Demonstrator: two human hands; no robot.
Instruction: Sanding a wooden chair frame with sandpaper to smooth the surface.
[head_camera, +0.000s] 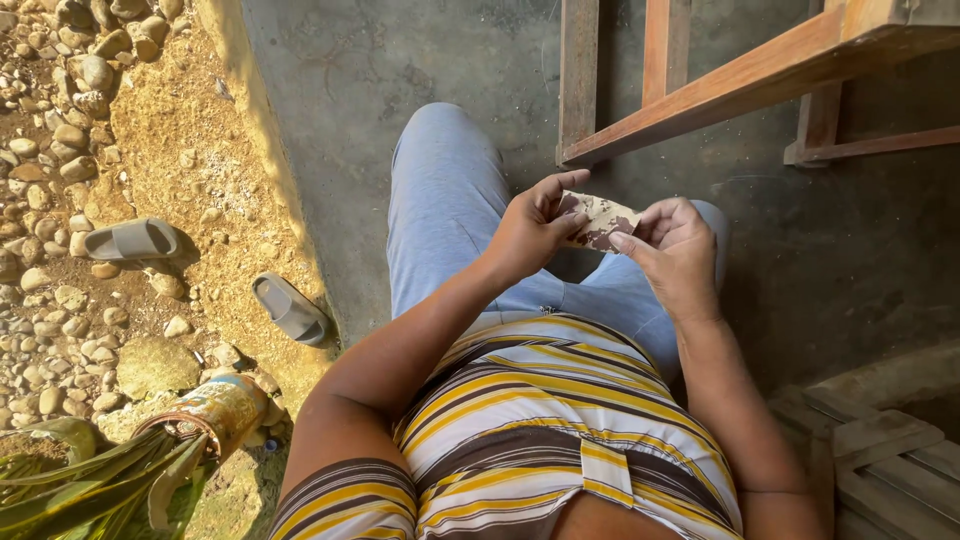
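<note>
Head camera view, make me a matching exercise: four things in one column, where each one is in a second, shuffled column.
Things:
1. small mottled piece
2. grey sandals
3. rusty can
4. wooden frame

Places:
A. on the pebbly dirt, left
B. between the left hand and right hand
C. upper right, over the concrete
D. bottom left, beside green leaves

Pairs: 1-B, 2-A, 3-D, 4-C

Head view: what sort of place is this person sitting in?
Probably a house's porch or doorstep: a concrete floor ends at pebbly dirt ground where two grey slippers lie, with a wooden frame alongside.
</note>
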